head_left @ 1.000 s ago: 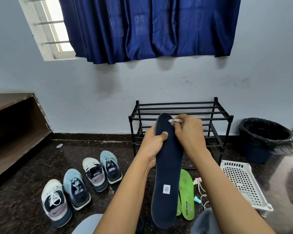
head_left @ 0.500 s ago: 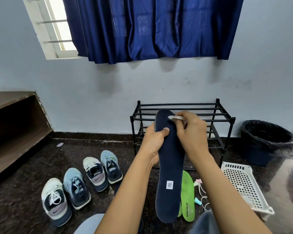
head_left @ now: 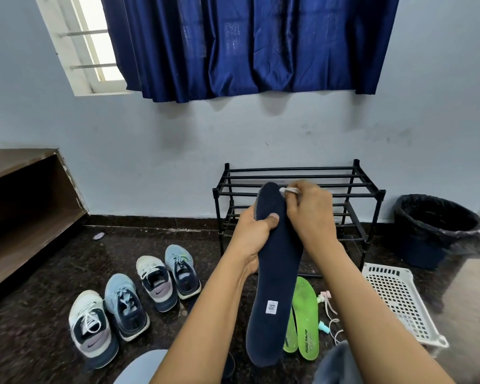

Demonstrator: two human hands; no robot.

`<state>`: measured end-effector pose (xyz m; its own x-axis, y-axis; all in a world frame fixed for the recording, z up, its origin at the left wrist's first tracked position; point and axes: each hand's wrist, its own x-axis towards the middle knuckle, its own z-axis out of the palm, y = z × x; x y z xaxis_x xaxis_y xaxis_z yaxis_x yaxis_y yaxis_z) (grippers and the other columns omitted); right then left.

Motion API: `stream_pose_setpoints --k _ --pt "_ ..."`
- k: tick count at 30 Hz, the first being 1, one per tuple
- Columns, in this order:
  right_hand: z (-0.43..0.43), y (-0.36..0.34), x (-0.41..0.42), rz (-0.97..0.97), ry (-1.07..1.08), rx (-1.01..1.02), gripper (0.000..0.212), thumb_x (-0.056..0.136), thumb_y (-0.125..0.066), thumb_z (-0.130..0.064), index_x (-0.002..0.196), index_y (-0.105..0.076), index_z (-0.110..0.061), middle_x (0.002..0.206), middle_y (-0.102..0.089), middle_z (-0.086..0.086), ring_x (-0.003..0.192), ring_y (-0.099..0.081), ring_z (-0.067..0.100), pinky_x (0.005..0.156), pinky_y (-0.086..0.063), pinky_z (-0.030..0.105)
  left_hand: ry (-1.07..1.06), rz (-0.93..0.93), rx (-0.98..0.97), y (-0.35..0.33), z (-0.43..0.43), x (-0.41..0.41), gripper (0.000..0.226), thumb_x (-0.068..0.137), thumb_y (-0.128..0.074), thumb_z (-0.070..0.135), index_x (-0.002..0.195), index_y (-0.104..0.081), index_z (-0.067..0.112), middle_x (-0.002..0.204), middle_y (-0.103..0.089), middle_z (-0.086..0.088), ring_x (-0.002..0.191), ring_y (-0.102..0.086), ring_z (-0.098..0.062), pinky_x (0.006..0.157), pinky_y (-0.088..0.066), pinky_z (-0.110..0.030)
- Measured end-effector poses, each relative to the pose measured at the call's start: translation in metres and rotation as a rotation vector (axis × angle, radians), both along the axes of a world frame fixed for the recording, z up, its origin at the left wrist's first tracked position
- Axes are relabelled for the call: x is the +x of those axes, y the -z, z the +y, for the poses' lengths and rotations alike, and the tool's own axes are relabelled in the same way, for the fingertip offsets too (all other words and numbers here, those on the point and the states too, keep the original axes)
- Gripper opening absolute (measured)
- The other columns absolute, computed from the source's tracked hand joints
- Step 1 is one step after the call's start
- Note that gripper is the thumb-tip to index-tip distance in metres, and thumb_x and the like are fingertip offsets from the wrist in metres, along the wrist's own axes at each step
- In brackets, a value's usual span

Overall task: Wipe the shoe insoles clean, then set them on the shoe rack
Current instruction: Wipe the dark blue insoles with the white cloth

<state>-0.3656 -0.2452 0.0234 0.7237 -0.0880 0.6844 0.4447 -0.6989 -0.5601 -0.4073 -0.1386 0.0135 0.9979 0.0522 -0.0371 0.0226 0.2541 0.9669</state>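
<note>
Left hand (head_left: 251,234) grip still curls round navy insole (head_left: 272,286); right hand (head_left: 308,214) grip pinches white wipe (head_left: 290,190), now nudged to toe edge, wiping unfinished.

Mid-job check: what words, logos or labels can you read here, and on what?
"ROAD TAPE", as best it reads: on the green insole on the floor. Smaller print beneath it is blurred.
White tag on the navy insole: a square logo, too small to read.
Shoes: swoosh marks, no words.
</note>
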Motion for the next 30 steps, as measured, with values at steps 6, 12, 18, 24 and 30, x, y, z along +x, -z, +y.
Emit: stream_pose_setpoints --k 6,12,18,24,30 --pt "0.007 0.008 -0.013 0.079 -0.145 -0.074 0.013 0.087 -0.061 -0.014 0.093 -0.070 -0.007 0.085 -0.070 0.012 0.081 -0.062 0.028 0.072 -0.041 0.031 -0.062 0.002 0.012 -0.001 0.005 0.006 0.024 0.094 -0.049 -0.005 0.095 -0.065 0.013 0.079 -0.068 -0.009 0.069 -0.064 -0.021 0.064 -0.052 -0.030" --pt "0.000 0.003 0.000 0.062 -0.054 0.000 0.017 0.089 -0.060 -0.019 0.093 -0.068 -0.005 0.084 -0.069 0.012 0.079 -0.061 0.028 0.065 -0.035 0.024 -0.020 0.005 -0.012 0.000 -0.001 0.001 0.024 0.095 -0.047 -0.006 0.102 -0.064 0.010 0.080 -0.069 -0.010 0.066 -0.066 -0.019 0.059 -0.054 -0.027" --pt "0.010 0.008 -0.002 0.070 -0.082 -0.080 0.014 0.089 -0.057 -0.014 0.088 -0.067 -0.006 0.086 -0.068 0.014 0.082 -0.060 0.031 0.069 -0.040 0.032 -0.037 0.020 0.000 0.000 0.003 0.005 0.024 0.095 -0.048 -0.005 0.104 -0.065 0.009 0.084 -0.068 -0.013 0.072 -0.066 -0.022 0.067 -0.053 -0.033" --pt "0.004 0.008 -0.001 0.082 -0.049 -0.052 0.016 0.090 -0.057 -0.015 0.092 -0.068 -0.004 0.085 -0.068 0.015 0.081 -0.061 0.032 0.070 -0.040 0.034 -0.034 0.026 0.007 0.001 0.001 0.003 0.023 0.095 -0.047 -0.005 0.103 -0.064 0.009 0.083 -0.068 -0.013 0.070 -0.066 -0.022 0.064 -0.054 -0.031" --pt "0.005 0.005 0.001 0.092 -0.023 -0.031 0.017 0.090 -0.058 -0.018 0.093 -0.068 -0.004 0.084 -0.069 0.015 0.081 -0.061 0.032 0.072 -0.040 0.032 -0.015 0.020 -0.010 0.000 0.000 0.000 0.023 0.095 -0.047 -0.006 0.100 -0.065 0.009 0.083 -0.069 -0.013 0.068 -0.067 -0.020 0.062 -0.055 -0.028"
